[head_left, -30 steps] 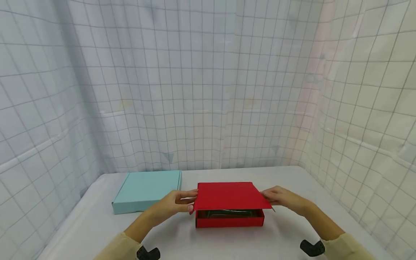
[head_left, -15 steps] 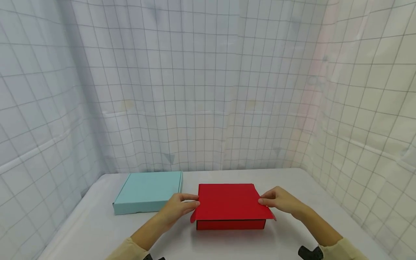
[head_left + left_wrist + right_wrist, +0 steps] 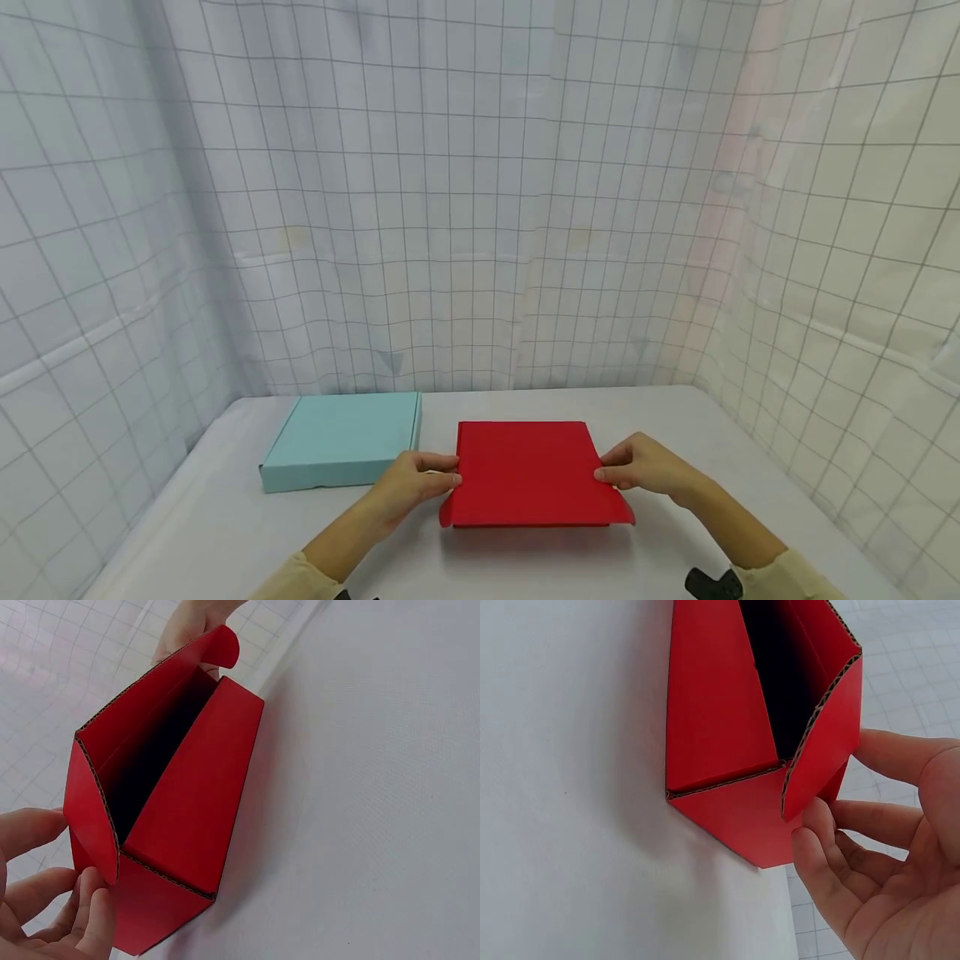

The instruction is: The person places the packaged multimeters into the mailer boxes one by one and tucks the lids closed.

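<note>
A red cardboard box sits on the table with its lid (image 3: 531, 473) tilted over it. A dark gap shows between lid and front wall (image 3: 199, 780) in both wrist views, hiding the contents. My left hand (image 3: 411, 483) holds the lid's left edge; its thumb and fingertips are at the left side flap (image 3: 91, 814). On the opposite edge my right hand (image 3: 651, 472) grips the lid, thumb and fingertips around the right side flap (image 3: 826, 739). Both flaps angle down outside the box's side walls.
A closed light-blue cardboard box (image 3: 345, 437) lies at the back left, just behind my left hand. White cloth covers the table (image 3: 622, 408). Grid-patterned white curtains (image 3: 480, 208) enclose the back and both sides.
The lid has swung down toward the front, covering the dark object seen inside the box earlier. Both hands have stayed at its sides, moving with it. The light-blue box has not moved.
</note>
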Demonstrator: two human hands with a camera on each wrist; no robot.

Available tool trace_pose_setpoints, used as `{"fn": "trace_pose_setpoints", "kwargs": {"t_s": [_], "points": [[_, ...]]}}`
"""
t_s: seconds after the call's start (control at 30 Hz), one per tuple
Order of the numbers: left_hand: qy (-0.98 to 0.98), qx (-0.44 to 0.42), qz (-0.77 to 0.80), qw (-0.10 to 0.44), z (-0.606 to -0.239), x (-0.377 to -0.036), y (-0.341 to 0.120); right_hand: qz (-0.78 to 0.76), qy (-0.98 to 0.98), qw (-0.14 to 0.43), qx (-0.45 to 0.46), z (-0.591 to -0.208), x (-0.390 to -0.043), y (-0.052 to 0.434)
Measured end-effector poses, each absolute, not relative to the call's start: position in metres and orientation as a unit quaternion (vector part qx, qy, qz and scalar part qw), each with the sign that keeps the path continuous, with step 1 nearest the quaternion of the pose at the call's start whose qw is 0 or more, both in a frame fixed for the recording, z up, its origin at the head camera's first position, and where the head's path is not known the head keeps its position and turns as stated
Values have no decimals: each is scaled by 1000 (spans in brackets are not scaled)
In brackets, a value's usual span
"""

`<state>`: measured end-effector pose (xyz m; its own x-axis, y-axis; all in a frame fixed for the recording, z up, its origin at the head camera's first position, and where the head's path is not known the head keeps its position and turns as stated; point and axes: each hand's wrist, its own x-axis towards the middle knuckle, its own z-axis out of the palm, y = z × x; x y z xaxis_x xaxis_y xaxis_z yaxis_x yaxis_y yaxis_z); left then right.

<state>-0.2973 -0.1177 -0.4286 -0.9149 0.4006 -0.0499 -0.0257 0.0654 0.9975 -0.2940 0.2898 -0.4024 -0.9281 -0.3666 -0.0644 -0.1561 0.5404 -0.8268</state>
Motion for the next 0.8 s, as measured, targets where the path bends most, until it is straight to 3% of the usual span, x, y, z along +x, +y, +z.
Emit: {"fn": "trace_pose_setpoints", "kwargs": {"t_s": [0.8], "points": [[763,136,621,115,-435,-297,-118,-433,889,83,-126,-405,-293,284]]}}
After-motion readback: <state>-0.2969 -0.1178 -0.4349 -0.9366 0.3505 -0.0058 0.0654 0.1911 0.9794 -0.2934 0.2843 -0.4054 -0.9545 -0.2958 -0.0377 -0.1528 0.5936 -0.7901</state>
